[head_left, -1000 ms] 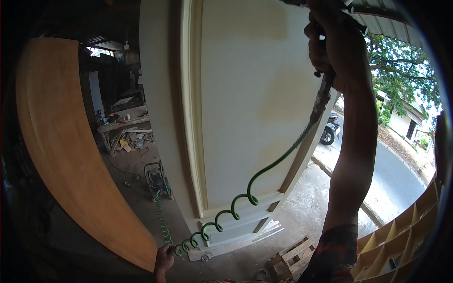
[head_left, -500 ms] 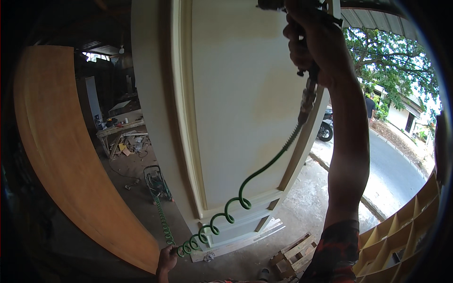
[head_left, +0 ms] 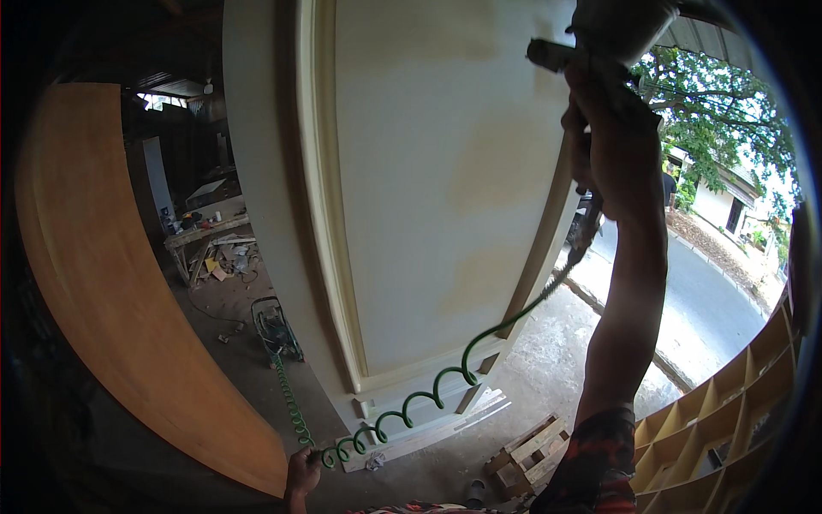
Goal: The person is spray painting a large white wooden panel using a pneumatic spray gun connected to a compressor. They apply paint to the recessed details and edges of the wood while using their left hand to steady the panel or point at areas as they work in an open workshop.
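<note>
My right hand (head_left: 613, 150), raised at the upper right, is closed around the grip of a spray gun (head_left: 552, 55) with a grey cup (head_left: 623, 27) on top. The gun's nose points left, in front of a tall cream-white panelled door (head_left: 419, 163) with yellowish blotches on its flat field. From the gun's handle a green coiled air hose (head_left: 438, 385) runs down to the lower left. My left hand (head_left: 301, 473), low near the bottom edge, is closed on this hose. Beyond it the coils lead back to a wheeled machine with a handle frame (head_left: 276, 330) on the floor.
A large curved-looking brown wood panel (head_left: 128, 283) stands at left. Behind it is a cluttered workbench (head_left: 205, 230) with offcuts below. Wooden scraps (head_left: 531, 454) lie by my feet. A yellowish compartmented shelf frame (head_left: 719, 437) fills the lower right. Outside are a road and a person.
My right hand has moved right and down with the spray gun, bringing its cup into view. The hose now stretches farther right. My left hand stays nearly in place, still holding the hose.
</note>
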The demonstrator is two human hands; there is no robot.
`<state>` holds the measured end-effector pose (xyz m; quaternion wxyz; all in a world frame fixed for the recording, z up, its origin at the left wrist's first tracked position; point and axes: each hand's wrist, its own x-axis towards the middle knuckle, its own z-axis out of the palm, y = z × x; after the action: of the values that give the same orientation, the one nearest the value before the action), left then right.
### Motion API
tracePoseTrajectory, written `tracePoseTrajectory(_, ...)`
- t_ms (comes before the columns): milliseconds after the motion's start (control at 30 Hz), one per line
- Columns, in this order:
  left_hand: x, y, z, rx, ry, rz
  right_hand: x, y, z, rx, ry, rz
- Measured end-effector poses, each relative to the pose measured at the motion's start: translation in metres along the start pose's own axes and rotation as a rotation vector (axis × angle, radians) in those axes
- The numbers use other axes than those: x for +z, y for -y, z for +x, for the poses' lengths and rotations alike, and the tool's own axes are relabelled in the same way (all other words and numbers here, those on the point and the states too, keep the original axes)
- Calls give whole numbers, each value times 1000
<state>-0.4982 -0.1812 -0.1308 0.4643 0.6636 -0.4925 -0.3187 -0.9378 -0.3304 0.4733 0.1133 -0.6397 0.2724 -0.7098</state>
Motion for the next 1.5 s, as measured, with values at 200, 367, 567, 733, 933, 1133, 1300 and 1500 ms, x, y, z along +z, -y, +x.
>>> tracePoseTrajectory(200,11,-2,5,-3,55,144,-26,-9,-8,226,99,-56)
tracePoseTrajectory(367,18,-6,17,50,75,48,-27,-7,12,59,41,-5)
tracePoseTrajectory(567,26,-26,17,-7,73,17,-28,7,1,131,-80,116)
tracePoseTrajectory(733,20,-7,14,-45,109,133,-35,-36,-29,101,-49,78)
tracePoseTrajectory(933,22,38,15,-74,119,282,-53,-89,-112,270,138,138)
tracePoseTrajectory(1133,19,58,0,-140,137,448,-42,-156,-239,573,17,200)
tracePoseTrajectory(1300,28,99,1,-278,244,536,-55,-216,-355,601,-22,-87)
tracePoseTrajectory(1500,30,115,-4,-329,316,634,-51,-240,-434,758,36,-202)
